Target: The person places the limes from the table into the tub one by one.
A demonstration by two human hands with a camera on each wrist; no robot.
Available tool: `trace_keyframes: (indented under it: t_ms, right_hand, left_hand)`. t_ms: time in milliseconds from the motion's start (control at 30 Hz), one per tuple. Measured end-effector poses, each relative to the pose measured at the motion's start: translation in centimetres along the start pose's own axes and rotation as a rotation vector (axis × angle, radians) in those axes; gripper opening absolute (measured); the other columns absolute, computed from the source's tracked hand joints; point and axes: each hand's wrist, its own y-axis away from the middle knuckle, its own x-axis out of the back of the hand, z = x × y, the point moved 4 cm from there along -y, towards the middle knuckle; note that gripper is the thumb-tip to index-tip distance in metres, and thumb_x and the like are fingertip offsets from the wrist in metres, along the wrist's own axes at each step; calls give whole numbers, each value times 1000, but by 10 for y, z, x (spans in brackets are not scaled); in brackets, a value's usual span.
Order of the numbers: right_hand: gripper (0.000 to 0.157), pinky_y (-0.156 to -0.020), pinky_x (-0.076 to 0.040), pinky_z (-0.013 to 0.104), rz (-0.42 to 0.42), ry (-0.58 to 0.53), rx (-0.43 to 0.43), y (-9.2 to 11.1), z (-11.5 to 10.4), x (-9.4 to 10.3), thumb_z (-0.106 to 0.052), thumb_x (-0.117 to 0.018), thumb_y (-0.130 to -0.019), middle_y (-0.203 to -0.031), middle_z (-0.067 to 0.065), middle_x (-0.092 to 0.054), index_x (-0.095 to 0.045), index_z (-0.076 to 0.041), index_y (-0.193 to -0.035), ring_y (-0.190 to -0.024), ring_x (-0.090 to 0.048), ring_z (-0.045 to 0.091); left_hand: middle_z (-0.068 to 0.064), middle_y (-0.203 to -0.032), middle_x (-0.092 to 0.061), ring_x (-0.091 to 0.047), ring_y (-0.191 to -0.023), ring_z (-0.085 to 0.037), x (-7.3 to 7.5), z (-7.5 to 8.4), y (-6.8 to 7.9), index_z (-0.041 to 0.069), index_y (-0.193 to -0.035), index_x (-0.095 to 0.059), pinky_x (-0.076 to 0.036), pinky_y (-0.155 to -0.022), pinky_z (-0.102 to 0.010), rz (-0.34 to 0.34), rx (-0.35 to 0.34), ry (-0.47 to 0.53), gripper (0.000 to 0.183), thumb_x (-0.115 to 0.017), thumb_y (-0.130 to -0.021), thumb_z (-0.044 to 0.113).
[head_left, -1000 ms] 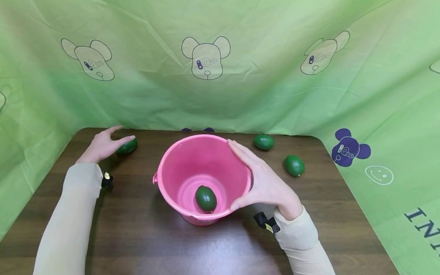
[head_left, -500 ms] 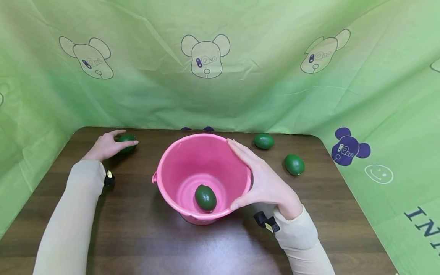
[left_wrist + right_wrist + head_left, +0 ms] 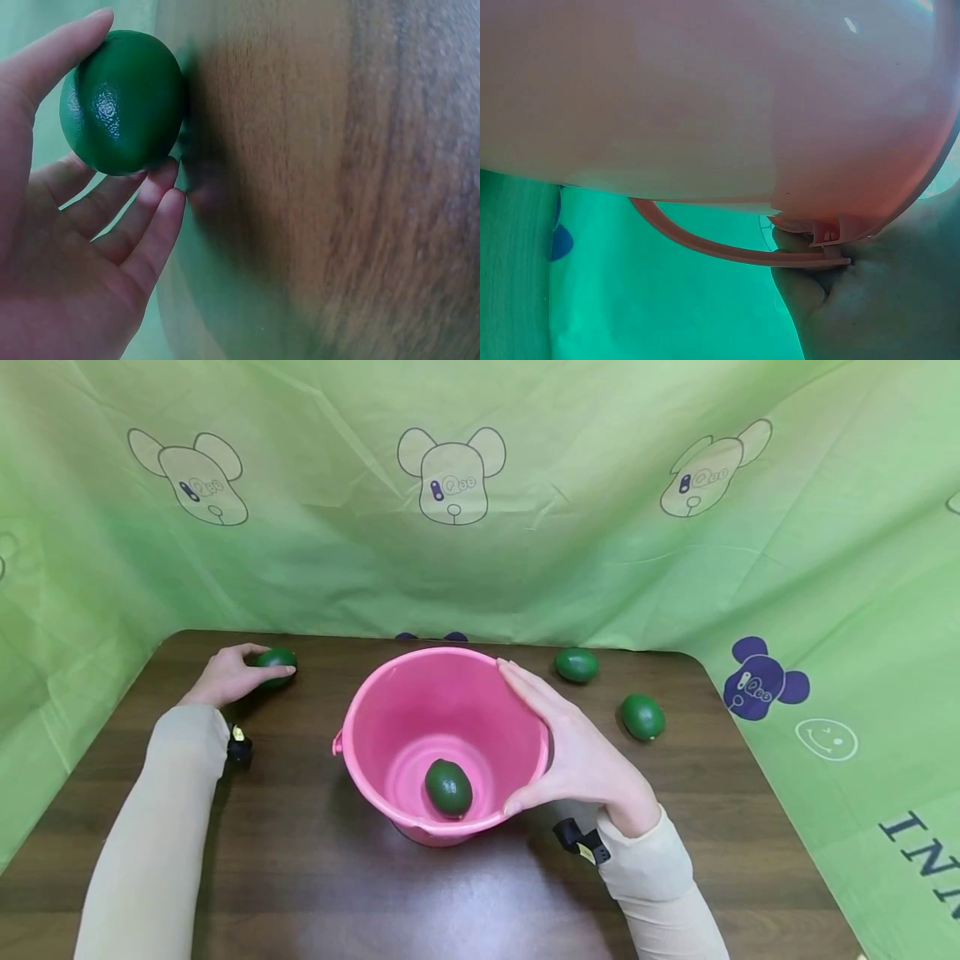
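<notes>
At the table's far left, my left hand (image 3: 228, 677) holds a glossy green lime (image 3: 277, 667). In the left wrist view, the thumb lies on one side of this lime (image 3: 124, 105) and the fingertips touch the opposite side, close to the wood. My right hand (image 3: 581, 764) grips the right side of a pink bucket (image 3: 360, 777), its thumb at the near rim and its fingers along the far rim. Inside the bucket lies another lime (image 3: 448, 788). The right wrist view shows the bucket's outer wall (image 3: 667, 105) and its handle (image 3: 705, 246) beside the hand.
Two more limes rest on the right of the brown wooden table (image 3: 300, 860): one lime (image 3: 576, 665) near the back edge, another lime (image 3: 642, 717) nearer the right edge. A green printed cloth (image 3: 555, 552) hangs behind the table and along its sides.
My left hand has come down onto the lime at the far left, and its thumb and fingers have closed round it. The right hand and the bucket have stayed in place.
</notes>
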Motion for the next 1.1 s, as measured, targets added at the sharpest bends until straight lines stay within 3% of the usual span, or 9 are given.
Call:
trace_keyframes:
  t_ms: [233, 1100]
  right_hand:
    - [144, -113, -34, 47, -1, -3, -10, 0, 0, 0, -37, -105, -45, -166, -8, -22, -25, -26, -164, -149, -26, 14]
    - [144, -113, -34, 47, 3, -12, -10, 1, 0, 0, -38, -105, -45, -167, -8, -22, -25, -26, -164, -149, -25, 14]
  left_hand:
    - [-35, -138, -46, -48, -118, -45, 1, 0, 2, -9, -146, -44, -43, -97, -57, -9, -2, -3, 90, -66, -92, 59]
    - [-32, -132, -55, -55, -113, -43, 11, 14, 4, -6, -141, -51, -45, -90, -53, 66, -71, -2, 82, -72, -91, 55]
